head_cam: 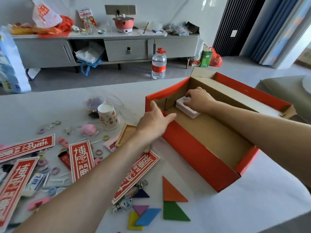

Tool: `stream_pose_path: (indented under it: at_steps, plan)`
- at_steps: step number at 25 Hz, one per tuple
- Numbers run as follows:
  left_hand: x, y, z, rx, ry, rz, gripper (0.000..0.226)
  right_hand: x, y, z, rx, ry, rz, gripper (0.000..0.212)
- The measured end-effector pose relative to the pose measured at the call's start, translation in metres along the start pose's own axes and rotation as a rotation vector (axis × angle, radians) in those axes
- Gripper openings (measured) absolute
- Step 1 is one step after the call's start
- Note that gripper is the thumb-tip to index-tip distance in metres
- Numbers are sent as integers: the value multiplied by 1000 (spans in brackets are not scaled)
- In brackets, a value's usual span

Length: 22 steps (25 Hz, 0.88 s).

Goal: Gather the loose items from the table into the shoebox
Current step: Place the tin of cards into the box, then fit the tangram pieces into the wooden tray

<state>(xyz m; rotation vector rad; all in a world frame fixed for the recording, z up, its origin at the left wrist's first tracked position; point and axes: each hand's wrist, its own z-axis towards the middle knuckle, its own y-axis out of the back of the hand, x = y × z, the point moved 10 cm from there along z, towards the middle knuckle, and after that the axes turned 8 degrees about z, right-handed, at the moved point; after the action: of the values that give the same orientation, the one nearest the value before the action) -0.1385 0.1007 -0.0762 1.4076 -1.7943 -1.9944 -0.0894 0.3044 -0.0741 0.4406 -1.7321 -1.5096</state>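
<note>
The right hand (198, 100) is inside the red shoebox (198, 155), fingers curled on a stack of white cards (189, 111) at its far end. The left hand (153, 121), fingers straight, rests on the box's rim. Colored triangles (171, 190) lie on the table (252, 207).

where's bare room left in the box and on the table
The shoebox floor is bare from the card stack under the right hand to the near end. The table is bare right of the tangram pieces. Crowded left of the box: red banners, hair ties, paper cup.
</note>
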Motion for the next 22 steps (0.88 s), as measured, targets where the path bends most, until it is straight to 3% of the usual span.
stream_pose_path:
  at_steps: [5, 7, 9, 14, 16, 22]
  plan:
    - [58, 53, -78, -21, 66, -210, 28, 113, 70, -101, -137, 267, 284, 20]
    - [95, 65, -116, -30, 100, -275, 10, 166, 59, -149, -74, 413, 344, 20]
    - [135, 72, -150, -32, 172, -370, 12, 198, 20, -181, 43, 461, 292, 23]
    - [209, 77, -192, -51, 310, -608, 13, 187, -84, -181, 197, 275, -70, 42]
    - [231, 75, -193, -72, 314, -658, 13, 179, -110, -171, 227, 226, -136, 34]
    - [260, 52, -188, -63, 325, -860, 18, 194, -131, -161, 26, 337, -398, 22]
